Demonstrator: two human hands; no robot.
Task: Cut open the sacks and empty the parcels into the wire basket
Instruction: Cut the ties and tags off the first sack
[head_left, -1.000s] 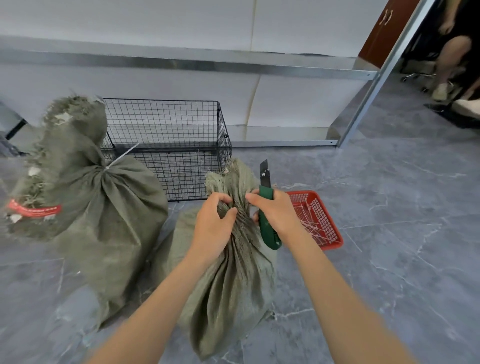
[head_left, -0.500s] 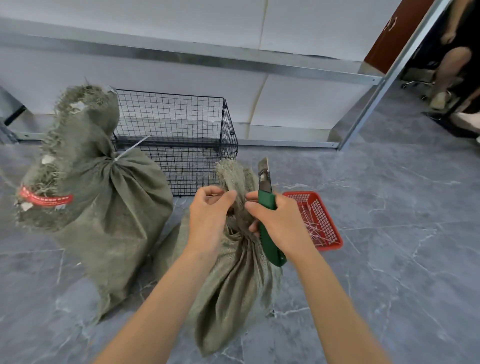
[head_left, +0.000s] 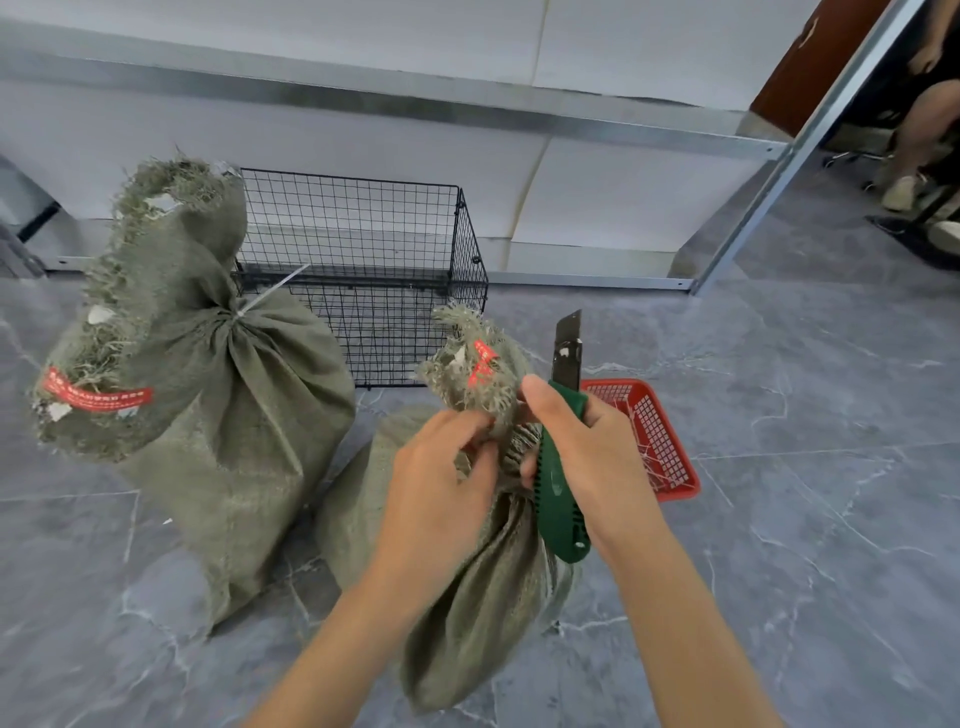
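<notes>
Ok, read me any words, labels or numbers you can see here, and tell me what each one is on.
Nothing can be read.
Red tape strip with white print on the mouth of the larger tied green woven sack: too blurred.
Red printed tape on the mouth of the smaller green woven sack: crumpled, illegible.
Green-handled utility knife: no text visible.

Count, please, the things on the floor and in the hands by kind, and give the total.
Green woven sacks: 2, the left sack and the near sack
Black wire basket: 1
Red plastic tray: 1
Green utility knife, in the right hand: 1
Total: 5
</notes>
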